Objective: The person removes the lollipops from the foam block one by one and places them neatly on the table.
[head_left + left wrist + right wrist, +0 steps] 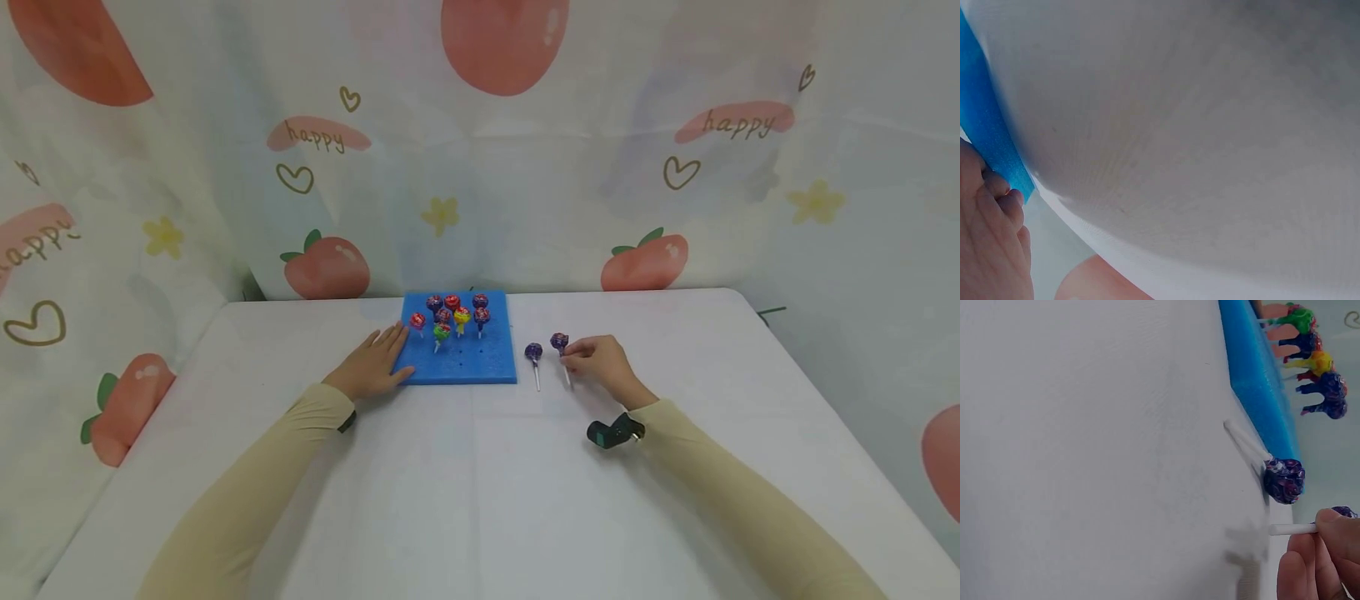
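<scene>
Several wrapped lollipops stand upright by their sticks in a blue foam board (495, 362); among them are a green one (442, 332), a yellow one (461, 316) and dark purple ones. My left hand (371, 367) rests flat at the board's left edge, fingers straight; the left wrist view shows only part of it beside the foam. Right of the board, my right hand (602, 364) pinches a purple lollipop (559, 341) just under its head, its white stick pointing down. Another purple lollipop (1284, 480) lies on the table between that hand and the board.
A white cloth covers the table (472, 492). Behind it hangs a curtain (525, 183) printed with fruit, hearts and words. A dark device (615, 431) is strapped at the right wrist. A few small holes show in the front part of the foam.
</scene>
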